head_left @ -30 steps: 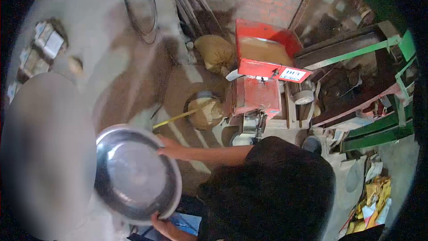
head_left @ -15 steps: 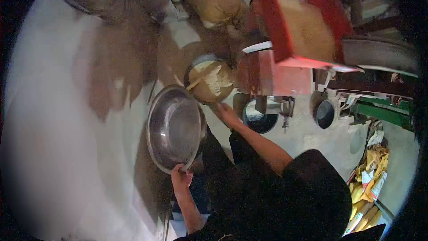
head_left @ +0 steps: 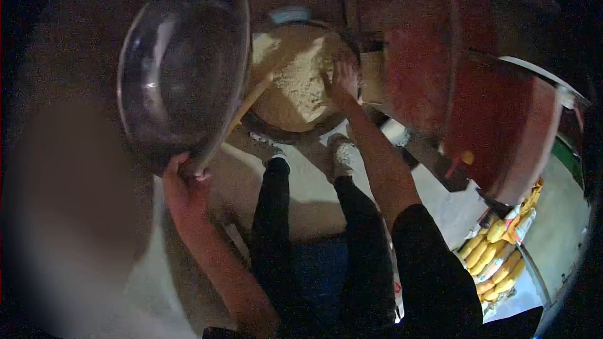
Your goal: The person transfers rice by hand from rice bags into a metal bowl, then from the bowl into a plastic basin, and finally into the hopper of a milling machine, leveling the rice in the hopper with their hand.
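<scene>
A large metal basin [head_left: 188, 56] is tilted up on its side at the upper left, and my left hand [head_left: 188, 194] grips its lower rim. Right of it stands a round container [head_left: 276, 130] holding pale, flour-like powder [head_left: 304, 81]. A wooden stick [head_left: 254, 99] slants across the container's left side, partly behind the basin. My right hand [head_left: 343, 80] is over the powder at the container's right side, fingers spread; whether it touches the powder is unclear.
A big red machine or box [head_left: 502, 125] fills the right side. My feet [head_left: 342, 154] stand below the container. Yellow sacks [head_left: 493, 260] lie at the lower right. A round vessel with white contents [head_left: 394, 132] is partly hidden behind my right forearm.
The view has moved closer over the powder container. My left hand has raised the basin up and left. My right hand has moved from the container's lower edge to over the powder.
</scene>
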Tool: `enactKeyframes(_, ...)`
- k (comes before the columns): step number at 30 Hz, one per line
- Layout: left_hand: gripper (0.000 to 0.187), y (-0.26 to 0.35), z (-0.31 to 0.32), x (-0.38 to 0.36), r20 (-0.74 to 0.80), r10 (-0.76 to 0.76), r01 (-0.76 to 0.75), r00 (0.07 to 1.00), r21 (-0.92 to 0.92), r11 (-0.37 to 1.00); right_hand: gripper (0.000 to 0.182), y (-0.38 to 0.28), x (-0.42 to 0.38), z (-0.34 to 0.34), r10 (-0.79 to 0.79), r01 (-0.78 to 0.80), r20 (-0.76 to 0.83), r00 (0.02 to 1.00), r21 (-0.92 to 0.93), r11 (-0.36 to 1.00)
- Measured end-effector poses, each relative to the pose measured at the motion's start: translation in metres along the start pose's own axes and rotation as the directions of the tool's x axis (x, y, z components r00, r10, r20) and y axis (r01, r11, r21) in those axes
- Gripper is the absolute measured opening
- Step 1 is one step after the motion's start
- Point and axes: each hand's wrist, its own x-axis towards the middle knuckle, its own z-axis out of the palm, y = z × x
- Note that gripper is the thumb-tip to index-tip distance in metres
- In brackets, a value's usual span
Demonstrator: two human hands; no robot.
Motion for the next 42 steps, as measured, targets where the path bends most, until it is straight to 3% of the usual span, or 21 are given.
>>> enactKeyframes(2, 0.015, 0.001, -0.004, 0.024, -0.080, -0.087, 0.077, 0.993, -0.123, 0.989, 0.063, -0.014, 0.023, 0.021, 0.103, -0.085, 0.158, 0.982, -0.117, 0.989)
enactKeyframes(4, 0.014, -0.003, -0.009, 0.040, -0.156, -0.137, 0.119, 0.978, -0.123, 0.985, 0.060, -0.039, 0.021, 0.005, 0.490, -0.471, 0.061, 0.870, 0.398, 0.787)
enactKeyframes(5, 0.014, -0.002, -0.014, 0.042, -0.102, -0.191, 0.158, 0.976, -0.270, 0.950, 0.060, -0.049, 0.023, 0.018, 0.529, -0.486, 0.058, 0.847, 0.490, 0.724)
enactKeyframes(6, 0.014, -0.005, -0.018, 0.044, -0.042, -0.247, 0.209, 0.968, -0.409, 0.888, 0.060, -0.059, 0.020, 0.035, 0.457, -0.427, 0.069, 0.887, 0.501, 0.753)
enactKeyframes(9, 0.014, -0.003, -0.032, 0.065, -0.074, -0.321, 0.291, 0.944, -0.275, 0.916, 0.059, -0.070, 0.016, 0.041, 0.170, -0.226, 0.149, 0.974, 0.609, 0.760)
enactKeyframes(12, 0.015, -0.005, -0.027, 0.065, -0.151, -0.290, 0.278, 0.945, -0.099, 0.956, 0.058, -0.043, 0.027, 0.011, 0.029, 0.000, -0.146, 0.989, 0.197, 0.980)
enactKeyframes(14, 0.014, -0.001, -0.021, 0.058, -0.133, -0.312, 0.292, 0.941, -0.149, 0.945, 0.059, -0.030, 0.039, 0.009, 0.128, -0.111, -0.204, 0.971, 0.095, 0.989)
enactKeyframes(17, 0.016, -0.006, -0.008, 0.053, -0.150, -0.321, 0.281, 0.935, -0.240, 0.929, 0.063, -0.055, 0.056, 0.036, 0.365, -0.325, 0.044, 0.930, 0.565, 0.759)
enactKeyframes(19, 0.018, -0.009, -0.008, 0.055, -0.209, -0.310, 0.263, 0.928, -0.223, 0.939, 0.065, -0.087, 0.060, 0.023, 0.221, -0.311, 0.230, 0.948, 0.822, 0.477)
enactKeyframes(22, 0.023, -0.020, -0.016, 0.066, 0.007, -0.387, 0.360, 0.922, -0.385, 0.850, 0.068, -0.114, 0.053, -0.032, 0.079, -0.367, 0.358, 0.930, 0.912, 0.183)
enactKeyframes(25, 0.025, -0.030, -0.017, 0.064, -0.157, -0.314, 0.295, 0.936, -0.131, 0.946, 0.068, -0.097, 0.044, -0.004, 0.420, -0.504, 0.303, 0.856, 0.671, 0.543)
enactKeyframes(27, 0.023, -0.034, -0.015, 0.059, -0.173, -0.168, 0.136, 0.971, -0.183, 0.974, 0.065, -0.077, 0.043, 0.036, 0.622, -0.619, 0.129, 0.772, 0.369, 0.693)
enactKeyframes(29, 0.022, -0.035, -0.031, 0.070, -0.134, -0.270, 0.224, 0.954, -0.284, 0.932, 0.061, -0.062, 0.043, 0.097, 0.549, -0.562, 0.128, 0.826, 0.263, 0.784)
enactKeyframes(31, 0.021, -0.037, -0.033, 0.070, -0.072, -0.382, 0.329, 0.921, -0.379, 0.865, 0.056, -0.030, 0.041, 0.219, 0.210, -0.223, 0.105, 0.972, 0.138, 0.965)
enactKeyframes(32, 0.021, -0.035, -0.028, 0.067, -0.070, -0.365, 0.309, 0.928, -0.402, 0.862, 0.052, -0.039, 0.037, 0.171, 0.112, -0.314, 0.316, 0.942, 0.714, 0.625)
enactKeyframes(33, 0.021, -0.035, -0.027, 0.065, -0.076, -0.349, 0.286, 0.934, -0.425, 0.859, 0.049, -0.049, 0.033, 0.120, 0.008, -0.511, 0.511, 0.860, 0.860, -0.004)
enactKeyframes(34, 0.021, -0.039, -0.031, 0.065, -0.081, -0.355, 0.288, 0.931, -0.430, 0.856, 0.048, -0.049, 0.027, 0.108, 0.160, -0.516, 0.500, 0.851, 0.853, 0.077)
enactKeyframes(37, 0.021, -0.048, -0.037, 0.069, -0.161, -0.349, 0.300, 0.923, -0.266, 0.916, 0.048, 0.000, 0.007, 0.106, 0.179, -0.228, 0.154, 0.972, 0.415, 0.881)
enactKeyframes(40, 0.022, -0.047, -0.037, 0.065, -0.106, -0.404, 0.328, 0.908, -0.419, 0.847, 0.055, -0.039, -0.010, 0.033, 0.446, -0.475, 0.185, 0.876, 0.167, 0.864)
enactKeyframes(41, 0.025, -0.056, -0.042, 0.057, -0.118, 0.020, 0.009, 0.993, 0.240, 0.971, 0.054, -0.047, -0.007, 0.056, 0.411, -0.441, 0.165, 0.897, 0.244, 0.864)
enactKeyframes(42, 0.028, -0.064, -0.046, 0.053, 0.128, 0.361, -0.326, 0.924, 0.757, 0.566, 0.052, -0.051, -0.005, 0.065, 0.352, -0.381, 0.146, 0.924, 0.323, 0.866)
